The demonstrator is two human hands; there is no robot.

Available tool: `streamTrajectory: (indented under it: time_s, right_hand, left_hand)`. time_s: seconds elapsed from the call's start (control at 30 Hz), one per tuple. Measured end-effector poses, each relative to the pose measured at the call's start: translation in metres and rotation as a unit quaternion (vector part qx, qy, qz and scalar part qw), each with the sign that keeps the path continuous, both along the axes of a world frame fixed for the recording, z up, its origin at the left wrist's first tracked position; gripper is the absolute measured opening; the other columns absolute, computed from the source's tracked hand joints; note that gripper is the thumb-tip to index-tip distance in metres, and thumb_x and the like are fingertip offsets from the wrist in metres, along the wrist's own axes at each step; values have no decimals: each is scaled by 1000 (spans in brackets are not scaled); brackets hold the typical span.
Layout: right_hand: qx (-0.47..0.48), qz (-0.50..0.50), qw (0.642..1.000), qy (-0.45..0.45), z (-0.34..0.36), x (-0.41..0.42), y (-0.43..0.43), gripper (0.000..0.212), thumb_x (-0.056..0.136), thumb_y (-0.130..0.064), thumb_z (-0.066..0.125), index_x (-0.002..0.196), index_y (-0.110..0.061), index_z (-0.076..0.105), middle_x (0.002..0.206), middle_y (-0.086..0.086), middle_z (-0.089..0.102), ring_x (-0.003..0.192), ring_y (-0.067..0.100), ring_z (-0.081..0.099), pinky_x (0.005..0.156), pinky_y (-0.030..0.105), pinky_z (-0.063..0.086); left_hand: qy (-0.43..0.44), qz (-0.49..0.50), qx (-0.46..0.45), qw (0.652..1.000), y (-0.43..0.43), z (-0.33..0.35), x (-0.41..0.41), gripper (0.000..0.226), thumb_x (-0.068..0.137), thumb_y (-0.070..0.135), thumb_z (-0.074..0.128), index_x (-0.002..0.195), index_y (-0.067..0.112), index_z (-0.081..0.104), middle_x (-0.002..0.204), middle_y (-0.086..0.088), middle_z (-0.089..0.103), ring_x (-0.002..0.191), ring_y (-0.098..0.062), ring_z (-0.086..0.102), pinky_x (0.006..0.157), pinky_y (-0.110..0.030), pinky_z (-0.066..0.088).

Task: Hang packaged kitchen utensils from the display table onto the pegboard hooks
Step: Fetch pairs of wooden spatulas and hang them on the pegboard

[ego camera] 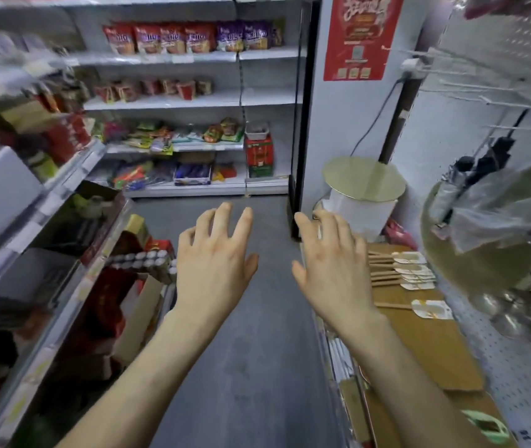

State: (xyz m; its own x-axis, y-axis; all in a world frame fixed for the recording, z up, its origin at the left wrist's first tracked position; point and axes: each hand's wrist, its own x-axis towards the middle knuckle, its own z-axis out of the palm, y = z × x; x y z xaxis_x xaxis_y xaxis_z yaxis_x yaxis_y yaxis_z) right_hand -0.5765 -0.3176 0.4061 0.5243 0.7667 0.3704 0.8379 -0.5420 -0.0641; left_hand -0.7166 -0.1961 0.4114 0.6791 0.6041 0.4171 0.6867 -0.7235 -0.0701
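Both my hands are stretched out over the aisle floor, fingers spread and holding nothing. My left hand (215,257) hovers mid-aisle. My right hand (332,263) is close to the left edge of the brown display table (429,344). On that table lie several packaged utensils (403,270) with wooden handles and white heads, fanned in a pile just right of my right hand. One more packaged utensil (425,308) lies alone nearer to me. The white pegboard (522,37) with bare metal hooks (483,88) rises at the upper right.
Stocked shelves (189,101) fill the far wall, and more shelving (47,221) lines the left side. A white bin with a gold lid (364,182) stands beyond the table. Bagged pans (496,215) and metal ladles (516,318) hang at the right. The grey floor (251,367) runs between.
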Motion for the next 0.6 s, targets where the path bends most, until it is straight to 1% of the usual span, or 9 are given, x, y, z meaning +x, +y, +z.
streamTrajectory:
  time_s: [0.13,0.27,0.4,0.6]
  right_hand:
    - [-14,-17,1000,16,-17,40,46,76,82,-30,82,151,-20,50,150,12,51,141,34,48,103,54,47]
    - [-22,-58,998,29,-32,75,91,73,85,-27,76,152,-23,48,147,7,50,138,31,48,104,49,46]
    - [-26,-134,990,45,-38,109,125,73,86,-29,77,152,-23,48,152,8,49,137,31,49,101,49,48]
    - [-10,-263,962,74,-51,152,139,68,86,-29,73,149,-26,48,146,6,51,137,30,50,100,48,48]
  left_hand:
    - [14,-15,-15,1000,51,-14,39,75,90,48,75,154,20,48,155,-15,49,137,-37,50,92,-51,50]
    - [28,-61,-37,997,106,-26,89,77,87,45,80,153,19,52,155,-16,51,137,-39,52,94,-52,50]
    - [49,-135,-44,989,159,-27,145,78,85,40,82,154,18,53,156,-17,51,137,-39,52,95,-53,49]
    - [55,-279,-37,958,200,-31,241,71,83,37,81,148,18,58,151,-16,55,131,-40,56,90,-52,50]
